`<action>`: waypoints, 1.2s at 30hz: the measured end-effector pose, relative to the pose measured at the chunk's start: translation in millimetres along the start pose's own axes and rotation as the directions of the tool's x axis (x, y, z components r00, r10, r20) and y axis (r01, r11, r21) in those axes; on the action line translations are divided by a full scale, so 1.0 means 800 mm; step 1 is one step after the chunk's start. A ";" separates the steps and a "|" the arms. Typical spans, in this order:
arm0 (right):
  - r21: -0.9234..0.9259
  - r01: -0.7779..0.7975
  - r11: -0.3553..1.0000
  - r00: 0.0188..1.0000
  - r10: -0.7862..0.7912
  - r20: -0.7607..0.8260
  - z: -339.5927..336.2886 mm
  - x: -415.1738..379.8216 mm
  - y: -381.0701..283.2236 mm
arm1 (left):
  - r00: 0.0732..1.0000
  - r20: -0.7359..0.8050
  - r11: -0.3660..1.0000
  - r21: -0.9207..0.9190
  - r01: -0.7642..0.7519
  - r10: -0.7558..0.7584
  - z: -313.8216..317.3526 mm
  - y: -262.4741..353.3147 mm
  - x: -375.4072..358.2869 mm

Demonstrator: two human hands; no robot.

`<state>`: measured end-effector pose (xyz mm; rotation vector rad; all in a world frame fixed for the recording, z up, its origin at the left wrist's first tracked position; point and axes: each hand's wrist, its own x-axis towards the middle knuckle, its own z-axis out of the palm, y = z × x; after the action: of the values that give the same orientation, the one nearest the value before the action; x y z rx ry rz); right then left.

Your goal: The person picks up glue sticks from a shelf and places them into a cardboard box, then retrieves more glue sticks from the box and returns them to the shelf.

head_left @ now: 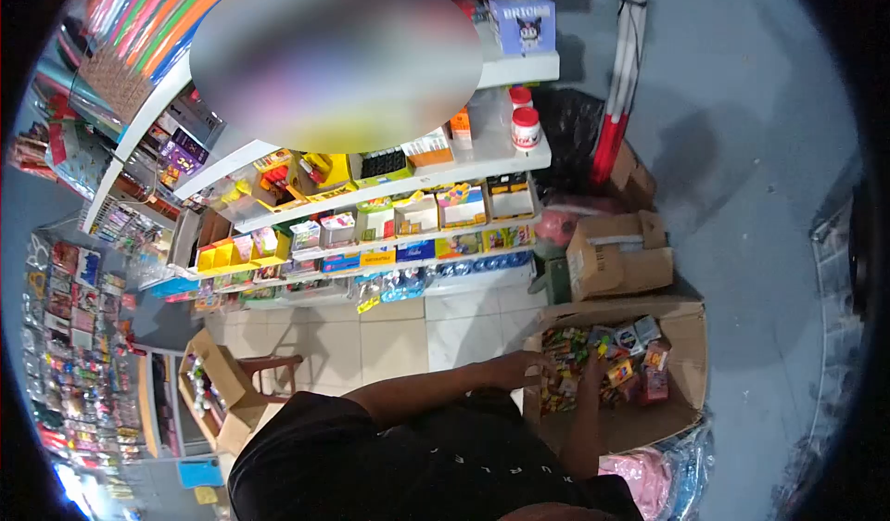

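Observation:
An open cardboard box at the lower right holds many small colorful packets and small cartons. My left hand is at the box's left edge, its fingers slightly apart and curved toward the packets, with nothing visible in them. Inside the box is my right hand, reaching down among the packets beside a yellow pack. Its fingers are too small and mixed with the packets to show whether they hold anything.
White shelves with stationery boxes stand ahead. A closed carton sits beyond the open box, and plastic-wrapped pink goods lie near it. At left are a stool, another open carton and hanging packets. A blurred oval covers the upper shelves.

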<state>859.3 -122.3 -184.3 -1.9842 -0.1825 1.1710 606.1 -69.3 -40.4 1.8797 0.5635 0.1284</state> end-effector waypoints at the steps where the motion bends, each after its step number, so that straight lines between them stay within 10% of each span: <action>1: 0.014 0.091 0.996 0.993 -0.089 -0.074 -0.002 0.000 -0.004 | 1.000 -0.001 0.999 -0.051 -0.007 0.007 -0.010 0.008 -0.006; 11: -0.122 0.615 0.779 0.770 -0.560 0.305 0.057 -0.224 -0.124 | 0.933 -0.358 0.828 -0.534 -0.170 -0.039 -0.047 -0.008 -0.120; 19: -0.047 0.857 0.513 0.358 -0.528 0.771 0.195 -0.400 -0.091 | 0.881 -0.441 0.754 -0.635 -0.170 -0.173 -0.050 -0.006 -0.257; 22: -0.169 0.913 0.372 0.359 -0.533 0.767 0.224 -0.429 -0.075 | 0.827 -0.529 0.589 -0.735 -0.337 -0.188 -0.050 -0.011 -0.293; 24: -0.163 0.660 0.733 0.510 -0.278 0.814 0.234 -0.435 -0.072 | 0.757 -0.613 0.611 -0.694 -0.380 -0.225 -0.067 0.002 -0.324; 26: -0.044 0.275 0.961 0.526 -0.112 0.843 0.243 -0.443 -0.071 | 0.742 -0.636 0.271 -0.768 -0.581 -0.211 -0.076 -0.023 -0.337; 29: 0.214 -0.200 0.956 0.494 -0.090 0.865 0.260 -0.450 -0.074 | 0.681 -0.654 0.158 -0.750 -0.643 -0.329 -0.110 -0.018 -0.378; 36: 0.082 0.389 0.918 0.443 -0.264 0.857 0.318 -0.523 -0.087 | 0.636 -0.700 0.187 -0.707 -0.682 -0.325 -0.129 0.000 -0.467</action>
<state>443.3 -136.0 83.0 -1.1658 -1.1426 1.8080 240.7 -145.5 65.0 0.4079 0.5201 1.2681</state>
